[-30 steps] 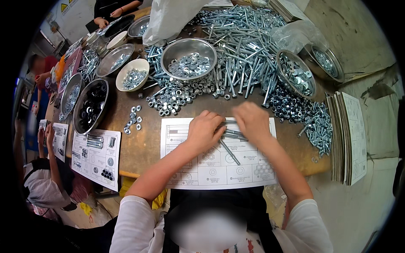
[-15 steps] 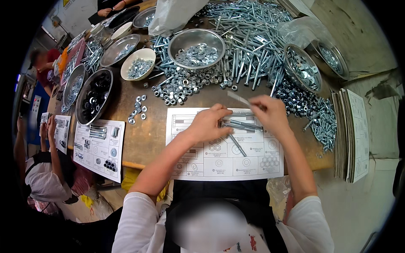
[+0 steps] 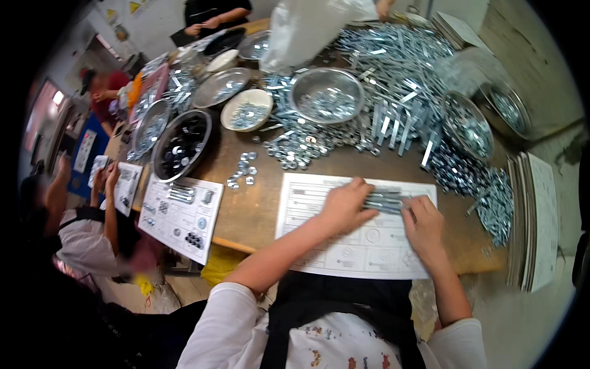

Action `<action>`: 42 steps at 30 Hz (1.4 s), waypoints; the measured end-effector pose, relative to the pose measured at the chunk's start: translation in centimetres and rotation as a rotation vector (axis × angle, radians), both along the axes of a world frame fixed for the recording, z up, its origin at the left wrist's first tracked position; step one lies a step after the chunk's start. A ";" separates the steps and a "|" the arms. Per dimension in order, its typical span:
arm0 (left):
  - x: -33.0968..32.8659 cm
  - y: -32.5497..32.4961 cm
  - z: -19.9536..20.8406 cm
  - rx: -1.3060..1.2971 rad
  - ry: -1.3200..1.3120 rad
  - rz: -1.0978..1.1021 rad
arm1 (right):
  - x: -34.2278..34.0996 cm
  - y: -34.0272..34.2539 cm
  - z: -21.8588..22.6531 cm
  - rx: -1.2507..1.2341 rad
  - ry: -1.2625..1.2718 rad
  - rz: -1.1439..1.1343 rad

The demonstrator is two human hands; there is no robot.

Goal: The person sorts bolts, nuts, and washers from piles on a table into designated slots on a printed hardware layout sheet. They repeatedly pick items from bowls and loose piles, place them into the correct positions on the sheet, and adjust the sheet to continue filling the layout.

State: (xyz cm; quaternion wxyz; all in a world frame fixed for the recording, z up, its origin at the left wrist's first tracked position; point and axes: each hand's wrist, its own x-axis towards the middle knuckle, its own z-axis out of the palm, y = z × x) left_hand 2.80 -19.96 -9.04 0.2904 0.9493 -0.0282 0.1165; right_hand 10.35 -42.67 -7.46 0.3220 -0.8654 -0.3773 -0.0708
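A row of several long silver bolts (image 3: 385,202) lies side by side over the upper part of a printed paper sheet (image 3: 319,261) with drawn hardware outlines. My left hand (image 3: 345,208) closes round their left ends, fingers above and thumb below. At the opposite ends, my right hand (image 3: 425,226) has its fingers bent and pressed to the bolts. Motion blurs the fingertips somewhat.
Beyond the sheet are a heap of nuts (image 3: 295,147), a steel bowl of washers (image 3: 327,98) and a large bolt pile (image 3: 393,55). Loose nuts (image 3: 244,169) lie left. Stacked sheets (image 3: 538,215) stand right. A co-worker (image 3: 92,227) works at far left.
My right hand has come down to the bolts; the bolt it held up is no longer apart. The scattered bolts now lie together in a row. The whole view has shifted.
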 end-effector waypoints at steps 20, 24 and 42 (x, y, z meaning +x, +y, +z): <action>-0.2 -0.9 0.4 -0.043 0.025 0.050 | -0.7 -0.5 -0.5 -0.245 0.247 0.105; -0.3 -0.8 0.6 -0.024 0.016 0.048 | 2.3 -0.4 -0.5 0.010 0.217 0.150; -1.6 0.5 -0.3 -0.097 0.032 -0.005 | -0.6 0.9 -2.3 -0.360 0.025 0.128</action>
